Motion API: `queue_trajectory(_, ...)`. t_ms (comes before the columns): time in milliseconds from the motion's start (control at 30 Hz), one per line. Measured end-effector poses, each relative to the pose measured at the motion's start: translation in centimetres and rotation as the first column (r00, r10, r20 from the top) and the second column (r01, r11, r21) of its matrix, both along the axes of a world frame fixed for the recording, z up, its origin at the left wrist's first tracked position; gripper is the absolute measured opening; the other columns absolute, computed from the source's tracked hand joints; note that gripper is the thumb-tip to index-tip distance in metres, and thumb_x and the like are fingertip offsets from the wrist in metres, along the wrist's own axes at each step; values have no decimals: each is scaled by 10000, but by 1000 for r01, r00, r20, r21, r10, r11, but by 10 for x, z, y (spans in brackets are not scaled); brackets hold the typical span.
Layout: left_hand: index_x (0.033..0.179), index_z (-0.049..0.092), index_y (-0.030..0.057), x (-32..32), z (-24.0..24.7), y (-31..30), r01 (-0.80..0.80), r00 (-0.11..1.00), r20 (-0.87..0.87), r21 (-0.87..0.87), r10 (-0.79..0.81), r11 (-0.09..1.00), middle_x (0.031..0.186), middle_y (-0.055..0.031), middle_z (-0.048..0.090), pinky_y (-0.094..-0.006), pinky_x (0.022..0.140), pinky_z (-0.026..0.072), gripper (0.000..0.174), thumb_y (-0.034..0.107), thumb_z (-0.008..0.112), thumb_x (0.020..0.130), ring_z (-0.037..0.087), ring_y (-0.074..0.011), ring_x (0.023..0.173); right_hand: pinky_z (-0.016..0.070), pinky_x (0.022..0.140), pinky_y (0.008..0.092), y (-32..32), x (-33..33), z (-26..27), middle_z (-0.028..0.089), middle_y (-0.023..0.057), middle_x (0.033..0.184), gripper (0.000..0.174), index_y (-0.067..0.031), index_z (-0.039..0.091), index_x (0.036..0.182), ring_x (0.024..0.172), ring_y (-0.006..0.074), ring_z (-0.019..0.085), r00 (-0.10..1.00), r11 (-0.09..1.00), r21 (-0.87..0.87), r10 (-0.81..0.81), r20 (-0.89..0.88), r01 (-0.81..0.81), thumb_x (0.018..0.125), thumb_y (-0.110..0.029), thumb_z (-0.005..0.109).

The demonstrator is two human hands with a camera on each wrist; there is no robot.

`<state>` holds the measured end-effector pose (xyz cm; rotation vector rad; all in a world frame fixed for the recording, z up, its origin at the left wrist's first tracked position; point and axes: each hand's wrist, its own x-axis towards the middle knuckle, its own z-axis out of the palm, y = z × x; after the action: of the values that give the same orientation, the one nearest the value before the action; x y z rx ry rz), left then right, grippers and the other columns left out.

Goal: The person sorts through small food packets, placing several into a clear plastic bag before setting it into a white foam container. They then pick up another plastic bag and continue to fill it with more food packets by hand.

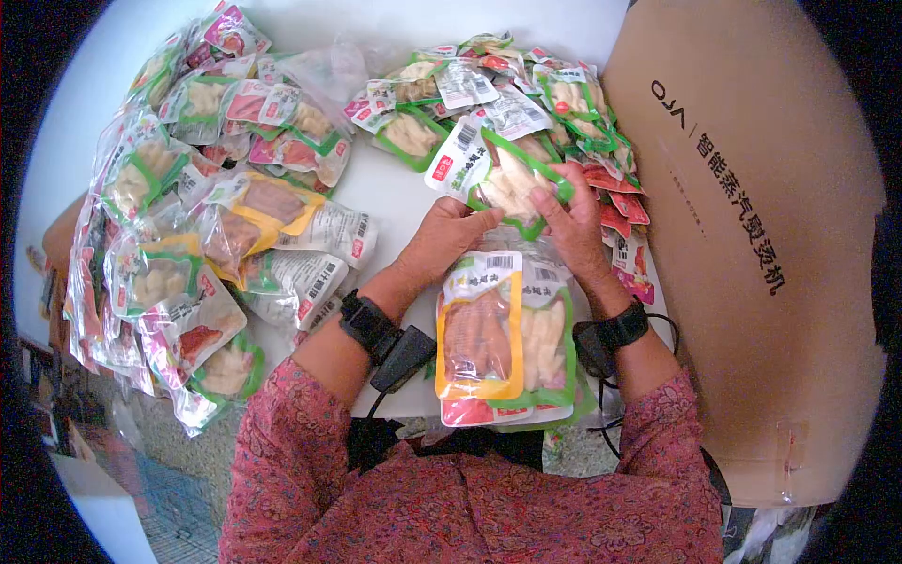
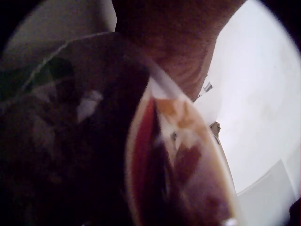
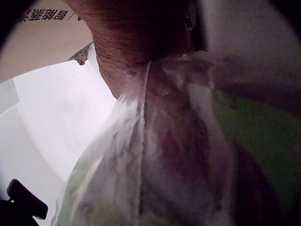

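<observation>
Both hands hold a green-bordered snack packet [image 1: 512, 183] with pale chicken feet showing through its clear window, tilted with its white printed end to the upper left. My left hand [image 1: 446, 233] pinches the lower left edge, thumb along the front. My right hand [image 1: 573, 221] grips the right side, thumb over the window. Below the hands, close to the body, a clear plastic bag [image 1: 507, 246] holds an orange-bordered packet [image 1: 477, 334] of brown meat, a green-bordered one [image 1: 547, 352] beside it, and red packaging underneath. Dark, blurred plastic fills much of both wrist views.
Filled clear bags of packets [image 1: 155, 277] crowd the left of the white table [image 1: 399, 193]. Loose packets [image 1: 498, 85] are heaped at the back right, red ones [image 1: 615, 202] by the right hand. A large cardboard box [image 1: 752, 310] stands along the right side.
</observation>
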<state>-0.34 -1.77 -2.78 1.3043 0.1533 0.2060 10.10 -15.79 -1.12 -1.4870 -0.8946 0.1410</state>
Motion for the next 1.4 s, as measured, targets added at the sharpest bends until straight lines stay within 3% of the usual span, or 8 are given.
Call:
queue_trajectory(233,805,577,63,2,-2,3,-108,994,-9,-114,107,988,641,36,528,-175,402,296,110,172,593,805,389,-14,459,417,570,213,-3,4,-3,514,1,793,242,-45,477,1006,669,64,481,996,998,-54,16,-84,-21,825,-184,557)
queue_trajectory(300,784,576,91,3,-2,2,-111,987,91,-183,129,977,575,58,477,-172,376,270,120,206,582,818,358,-18,429,419,572,215,-3,4,-2,513,-7,765,209,-43,494,980,677,64,483,998,997,-68,44,35,-41,829,-178,545)
queue_trajectory(633,843,579,111,0,3,1,-136,982,109,-162,155,977,543,89,423,-168,360,220,110,219,559,837,304,-7,401,428,647,232,-2,4,-2,514,15,808,159,-29,518,913,726,78,493,997,994,-107,17,74,-9,811,-148,550)
queue_trajectory(700,959,581,81,-1,3,2,-123,987,85,-132,135,984,677,79,530,-158,385,268,169,197,551,840,340,8,440,434,652,241,-1,6,-4,516,22,805,167,-25,516,910,735,93,500,995,993,-115,17,97,-6,806,-150,555)
queue_trajectory(1100,1098,491,29,8,-8,2,-20,975,217,-149,53,989,957,-12,570,-181,617,407,294,65,541,811,501,-43,745,458,592,233,-1,7,-4,523,17,791,183,-29,507,920,695,79,510,999,990,-141,11,38,-5,805,-161,559)
queue_trajectory(1133,1098,491,29,7,-7,1,-20,975,217,-149,53,989,957,-12,570,-181,617,407,294,65,541,811,501,-43,745,458,592,233,-1,6,-4,523,17,791,183,-29,507,920,695,79,510,999,990,-141,10,38,-5,805,-161,559)
queue_trajectory(1233,1088,514,68,5,-4,-1,-60,977,195,-140,87,988,867,33,586,-152,408,320,295,69,579,800,418,9,514,464,571,227,-1,7,-5,524,15,784,171,-33,506,916,681,75,512,1000,991,-132,24,0,-24,809,-157,553)
queue_trajectory(1400,1135,482,52,11,-9,-1,-35,946,313,-172,89,984,993,-22,572,-181,612,431,332,56,553,811,529,-58,757,465,547,221,0,8,-7,526,14,759,140,-30,497,889,655,76,517,998,993,-108,59,10,-57,814,-140,541)
